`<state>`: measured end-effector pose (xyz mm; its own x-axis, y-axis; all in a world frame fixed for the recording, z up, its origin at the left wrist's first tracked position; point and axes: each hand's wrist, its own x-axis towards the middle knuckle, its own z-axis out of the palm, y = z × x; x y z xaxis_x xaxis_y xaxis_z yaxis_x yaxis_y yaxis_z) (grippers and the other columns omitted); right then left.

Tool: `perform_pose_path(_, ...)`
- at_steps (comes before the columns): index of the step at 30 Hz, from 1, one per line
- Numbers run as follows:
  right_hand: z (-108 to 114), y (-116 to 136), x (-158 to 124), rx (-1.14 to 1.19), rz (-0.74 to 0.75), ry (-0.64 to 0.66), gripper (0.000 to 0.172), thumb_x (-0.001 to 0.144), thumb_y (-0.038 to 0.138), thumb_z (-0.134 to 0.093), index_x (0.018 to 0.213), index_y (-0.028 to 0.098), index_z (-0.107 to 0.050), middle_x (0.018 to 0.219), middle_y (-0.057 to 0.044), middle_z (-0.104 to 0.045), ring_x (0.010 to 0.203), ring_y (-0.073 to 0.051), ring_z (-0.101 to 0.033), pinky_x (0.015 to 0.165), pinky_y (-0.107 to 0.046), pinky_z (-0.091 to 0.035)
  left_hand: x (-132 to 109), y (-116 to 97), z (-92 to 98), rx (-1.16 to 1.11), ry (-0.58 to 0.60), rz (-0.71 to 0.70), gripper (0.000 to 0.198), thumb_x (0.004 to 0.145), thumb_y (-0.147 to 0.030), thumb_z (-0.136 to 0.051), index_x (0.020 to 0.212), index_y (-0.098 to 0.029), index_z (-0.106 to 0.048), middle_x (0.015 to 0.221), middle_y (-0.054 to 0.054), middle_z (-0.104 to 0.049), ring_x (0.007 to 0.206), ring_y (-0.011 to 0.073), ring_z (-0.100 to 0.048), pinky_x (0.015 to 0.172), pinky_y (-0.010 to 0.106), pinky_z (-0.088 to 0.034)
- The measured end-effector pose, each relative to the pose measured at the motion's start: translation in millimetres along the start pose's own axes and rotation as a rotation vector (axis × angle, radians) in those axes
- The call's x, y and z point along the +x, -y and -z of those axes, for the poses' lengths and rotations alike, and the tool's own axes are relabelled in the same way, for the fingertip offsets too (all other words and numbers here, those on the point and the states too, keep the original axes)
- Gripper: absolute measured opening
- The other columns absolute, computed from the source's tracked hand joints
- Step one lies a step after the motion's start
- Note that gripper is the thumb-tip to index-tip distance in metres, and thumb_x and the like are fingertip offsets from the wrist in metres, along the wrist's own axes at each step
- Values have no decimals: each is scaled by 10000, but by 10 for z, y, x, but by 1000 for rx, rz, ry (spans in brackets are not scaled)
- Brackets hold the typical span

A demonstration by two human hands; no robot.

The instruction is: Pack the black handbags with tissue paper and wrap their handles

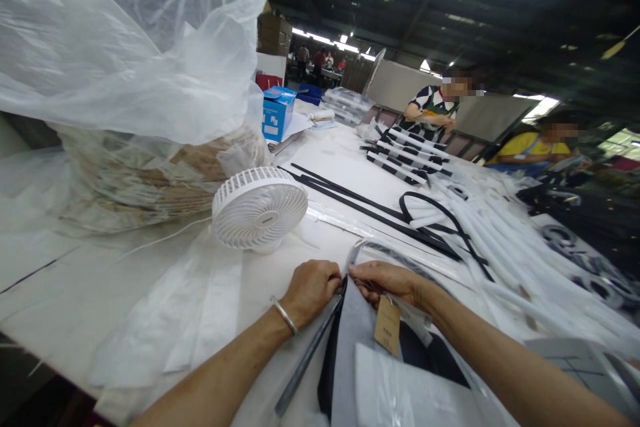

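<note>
In front of me lies a grey and black fabric item [344, 353], which looks like a bag, with clear plastic and a white wrap [395, 387] over its lower part. My left hand [314, 290] has its fingers closed at the item's top corner, where a dark grey strip [307, 360] runs down toward me; fingers hide the exact grip. Close beside it, my right hand [383, 280] pinches the same top edge. A brown cardboard tag [387, 325] hangs just below the right fingers. A curved strap [395, 250] arches behind that hand.
A white fan [260, 210] stands ahead of my left hand, near a large plastic sack [150, 173]. Black straps [370, 203] lie across the white table [335, 147]. White wrapped strips [525, 247] pile up at right. A blue box [278, 113] and co-workers [433, 107] are farther back.
</note>
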<state>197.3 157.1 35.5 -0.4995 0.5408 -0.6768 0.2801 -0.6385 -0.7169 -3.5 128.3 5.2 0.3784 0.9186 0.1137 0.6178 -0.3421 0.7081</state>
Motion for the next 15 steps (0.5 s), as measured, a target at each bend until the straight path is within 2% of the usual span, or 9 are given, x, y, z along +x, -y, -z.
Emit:
perform_pose_path(3,23,-12,1,-45,14,-35,504,715,580,-756,661,107,-590,567,2,-574,472,-54,-478,473,-177,-359,1,-26,25,117,0,53,179,801,-220,-516,777,-208,-693,809,71,-722,738,225,-629,618,295,-322)
perform_pose_path(6,20,-1,-36,5,-2,-58,433,699,507,-793,742,115,-616,597,4,-592,506,-82,-513,509,-206,-388,40,-24,69,34,-51,151,148,760,-211,-521,729,-195,-665,745,61,-699,687,208,-608,600,292,-319)
perform_pose_path(9,-22,24,-113,103,-10,-161,391,623,351,-865,860,142,-634,702,8,-642,579,-96,-568,549,-208,-421,92,17,134,-329,-92,212,101,719,-221,-541,661,-184,-614,659,25,-646,639,167,-575,600,269,-360)
perform_pose_path(11,-58,25,-168,126,17,-252,421,586,279,-882,904,157,-636,771,3,-669,622,-99,-593,568,-205,-436,111,44,174,-642,-58,258,109,708,-255,-555,658,-172,-604,674,21,-640,661,155,-577,630,256,-408)
perform_pose_path(13,-91,1,-214,106,65,-309,435,578,277,-885,914,158,-636,799,-9,-682,638,-107,-604,584,-216,-453,111,51,198,-906,-5,303,149,709,-293,-560,687,-157,-616,747,37,-662,724,155,-596,683,258,-448)
perform_pose_path(15,-124,-41,-254,44,123,-348,417,607,342,-873,895,150,-640,799,-26,-689,644,-121,-613,613,-245,-478,100,36,200,-1074,28,317,163,704,-301,-558,692,-148,-613,779,44,-668,751,152,-603,714,261,-463)
